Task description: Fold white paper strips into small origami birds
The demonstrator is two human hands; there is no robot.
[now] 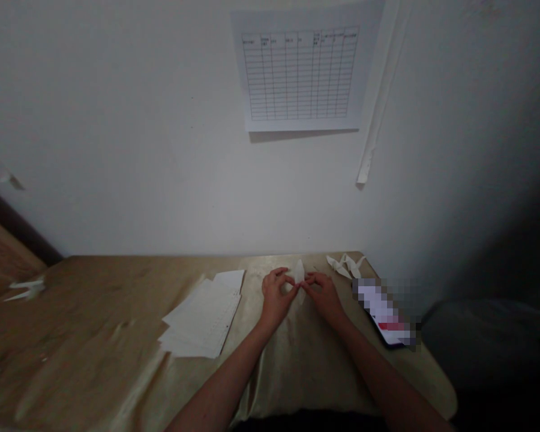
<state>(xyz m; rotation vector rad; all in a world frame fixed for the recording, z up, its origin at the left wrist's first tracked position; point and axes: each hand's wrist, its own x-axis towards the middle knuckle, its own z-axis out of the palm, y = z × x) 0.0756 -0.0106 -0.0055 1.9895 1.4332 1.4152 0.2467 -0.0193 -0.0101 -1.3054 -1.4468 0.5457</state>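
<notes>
1. Pinching narrowly with thumb and fingertips of both left hand (276, 293) and right hand (323, 292) — holding one folded white paper (300, 270) between them, over the cloth-covered table (99, 324). Cannot tell whether touching the cloth.
2. Could tear, or crease askew, if tugged unevenly at the pinch; judged from looking small and thin.
3. Could slip or spring open if loosened on one side only.
4. With a wide swing rightward, could crush the folded shapes (342, 264) or nudge the phone (380, 309) nearer the table's side edge.
5. With a leftward sweep of the forearm, could scatter the loose sheets (200, 327), fanned out with no visible weight on top.
6. Counting at the fingers: two hands, one held paper.
7. Counting rightward: apparently two folded shapes, touching and hard to separate; one phone, screen lit.
8. Counting leftward: one pile of sheets — cannot number the leaves; farther out, two white scraps (29, 288), too blurred to name.
9. Counting on the wall: one printed grid (301, 78), one pale strip (380, 108).
</notes>
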